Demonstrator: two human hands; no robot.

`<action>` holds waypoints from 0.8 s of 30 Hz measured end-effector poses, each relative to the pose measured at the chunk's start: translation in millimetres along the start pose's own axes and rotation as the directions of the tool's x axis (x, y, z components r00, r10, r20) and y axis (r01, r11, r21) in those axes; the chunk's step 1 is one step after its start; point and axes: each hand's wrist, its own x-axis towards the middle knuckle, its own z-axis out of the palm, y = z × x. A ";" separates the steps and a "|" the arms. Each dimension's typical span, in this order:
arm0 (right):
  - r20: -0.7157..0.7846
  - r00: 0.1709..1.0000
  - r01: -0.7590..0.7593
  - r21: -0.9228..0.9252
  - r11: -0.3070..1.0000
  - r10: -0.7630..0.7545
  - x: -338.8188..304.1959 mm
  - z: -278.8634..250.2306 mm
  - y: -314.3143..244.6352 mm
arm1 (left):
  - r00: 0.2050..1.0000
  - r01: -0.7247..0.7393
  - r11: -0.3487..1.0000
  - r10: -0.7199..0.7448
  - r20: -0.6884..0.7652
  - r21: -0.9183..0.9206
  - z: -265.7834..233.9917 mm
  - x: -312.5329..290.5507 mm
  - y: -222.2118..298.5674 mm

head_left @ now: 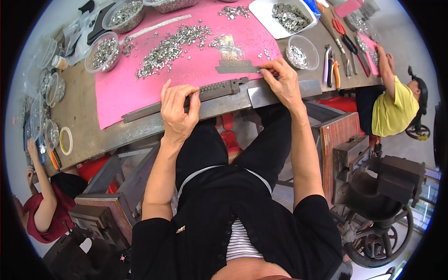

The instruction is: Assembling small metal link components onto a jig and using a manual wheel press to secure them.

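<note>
A long dark metal bar (217,88) with a row of small pieces or notches along its top lies along the table's front edge. My left hand (178,112) is closed round its middle, thumb and fingers bent over it. At the bar's right end, my right hand (281,84) pinches the right tip of a thin grey metal strip (235,69) lying on the pink mat (116,95). Just beyond that strip is a patch of small silvery parts in rows (229,49). A loose heap of small metal parts (175,46) spreads farther left.
Clear tubs of metal parts (103,52) stand at left; a white tray (267,21) and round tub (315,58) stand at right. Pliers (337,74) lie beyond. A flat metal plate (259,97) overhangs the front edge. Co-workers sit on both sides, one in yellow (395,112).
</note>
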 end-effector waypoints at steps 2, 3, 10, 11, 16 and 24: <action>-0.006 0.989 0.148 -0.104 0.984 -0.149 0.5 2.9 1.9 | 1.000 0.004 1.000 -0.004 -0.001 0.005 -0.8 -0.3 0.2; -0.003 0.989 0.150 -0.100 0.984 -0.151 1.3 3.1 1.7 | 1.000 0.000 1.000 0.000 -0.007 0.004 -0.7 -0.2 -0.3; 0.044 0.958 0.286 -0.215 0.934 -0.284 1.9 5.8 -3.7 | 1.000 -0.007 1.000 0.007 -0.018 -0.010 3.2 0.3 -1.4; 0.040 0.967 0.256 -0.154 0.954 -0.253 1.7 8.2 -9.4 | 1.000 -0.003 1.000 0.003 -0.020 -0.002 2.3 0.5 -1.2; 0.119 0.845 0.533 -0.096 0.841 -0.521 0.5 33.8 -41.0 | 1.000 -0.006 1.000 0.006 -0.030 0.002 0.7 0.7 -0.6; 0.359 0.686 0.726 -0.289 0.624 -0.633 3.7 34.3 -48.9 | 1.000 -0.007 1.000 0.007 -0.026 -0.004 1.8 0.2 0.2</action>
